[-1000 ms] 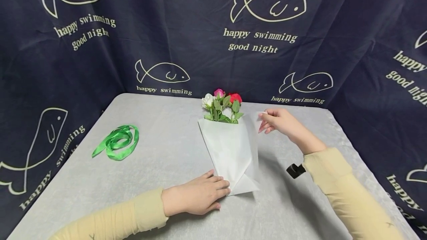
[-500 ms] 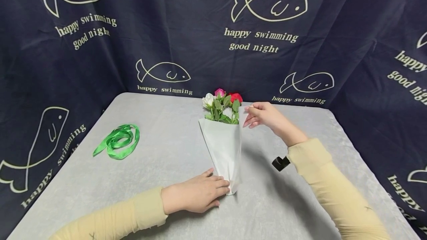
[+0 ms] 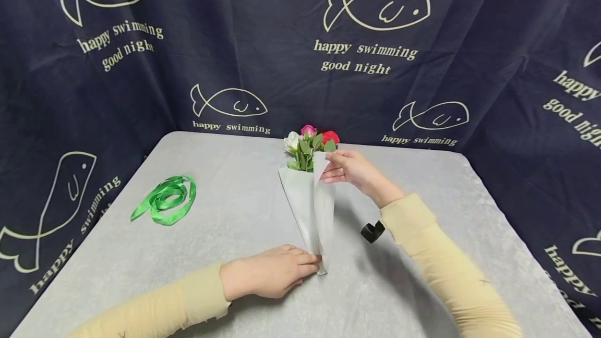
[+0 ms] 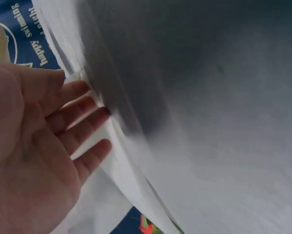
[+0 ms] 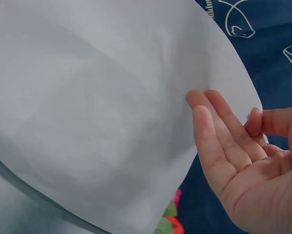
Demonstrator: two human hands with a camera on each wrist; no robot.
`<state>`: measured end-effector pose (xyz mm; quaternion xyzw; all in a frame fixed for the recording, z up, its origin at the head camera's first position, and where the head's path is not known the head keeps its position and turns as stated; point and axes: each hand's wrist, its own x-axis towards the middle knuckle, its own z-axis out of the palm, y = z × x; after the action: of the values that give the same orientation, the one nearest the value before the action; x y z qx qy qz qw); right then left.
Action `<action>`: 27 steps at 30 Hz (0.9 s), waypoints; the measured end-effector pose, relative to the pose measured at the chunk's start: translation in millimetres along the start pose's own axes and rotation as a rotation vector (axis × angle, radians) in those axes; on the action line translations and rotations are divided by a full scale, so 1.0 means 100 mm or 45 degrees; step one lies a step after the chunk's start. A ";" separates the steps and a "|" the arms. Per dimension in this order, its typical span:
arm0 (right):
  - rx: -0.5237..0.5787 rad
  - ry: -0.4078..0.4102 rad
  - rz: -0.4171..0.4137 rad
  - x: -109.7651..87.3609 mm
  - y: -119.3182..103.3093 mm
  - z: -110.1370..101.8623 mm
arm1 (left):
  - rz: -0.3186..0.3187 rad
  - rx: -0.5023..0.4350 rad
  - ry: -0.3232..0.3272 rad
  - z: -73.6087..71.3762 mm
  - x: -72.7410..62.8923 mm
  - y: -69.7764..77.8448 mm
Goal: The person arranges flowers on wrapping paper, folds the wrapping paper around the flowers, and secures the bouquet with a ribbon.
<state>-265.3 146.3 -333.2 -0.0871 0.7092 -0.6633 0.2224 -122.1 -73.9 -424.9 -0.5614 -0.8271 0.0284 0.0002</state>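
White wrapping paper (image 3: 298, 192) lies folded in a narrow cone on the table. Out of its wide far end stick a white rose (image 3: 291, 141), a pink rose (image 3: 308, 130) and a red rose (image 3: 329, 137) with green leaves; their stems are hidden. My right hand (image 3: 354, 171) pinches the paper's upper right edge between thumb and index finger, and its other fingers extend along the sheet (image 5: 87, 97). At the cone's narrow near end, my left hand (image 3: 272, 271) rests with fairly straight fingers (image 4: 82, 129) touching the paper.
A coil of green ribbon (image 3: 170, 200) lies on the left part of the grey-covered table (image 3: 225, 186). A small black device (image 3: 372, 231) shows at the right cuff. Dark blue curtain (image 3: 291, 30) with fish prints hangs behind and at both sides.
My right hand has moved left, carrying the paper's right flap over the front of the cone, which looks narrower. The left hand has stayed at the near end with only a slight shift.
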 end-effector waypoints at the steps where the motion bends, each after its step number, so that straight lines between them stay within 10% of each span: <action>1: 0.018 -0.007 0.001 0.01 0.02 0.01 | 0.007 -0.006 0.005 0.01 0.00 -0.01; 9: 0.093 -0.040 0.017 0.11 0.14 0.10 | 0.059 -0.162 -0.001 -0.03 -0.05 -0.10; 19: 0.092 -0.067 0.010 0.15 0.20 0.17 | 0.016 0.061 0.497 -0.26 0.01 -0.10; 27: 0.067 -0.020 0.005 0.08 0.24 0.07 | -0.275 -0.041 0.231 -0.18 0.01 -0.18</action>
<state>-265.8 139.2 -358.3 -0.0851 0.6900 -0.6805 0.2315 -138.9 -78.8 -406.4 -0.4693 -0.8796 -0.0358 0.0689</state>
